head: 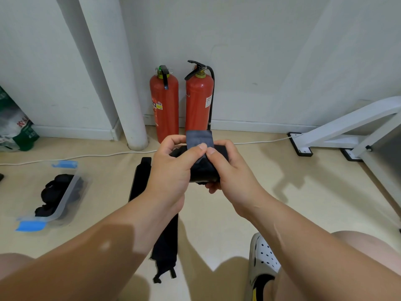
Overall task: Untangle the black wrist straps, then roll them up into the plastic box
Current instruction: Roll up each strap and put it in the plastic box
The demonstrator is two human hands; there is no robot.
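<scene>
Fingers of the left hand and right hand grip the rolled wrist strap; a slip could unroll it.

Black straps; red extinguishers; clear box, blue clips.

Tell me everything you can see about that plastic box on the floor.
The plastic box is clear, shallow and rectangular, with a blue clip at its near end and another at its far end. No lid shows on it. It sits on the beige floor at the left. Black straps lie bundled inside it.
</scene>
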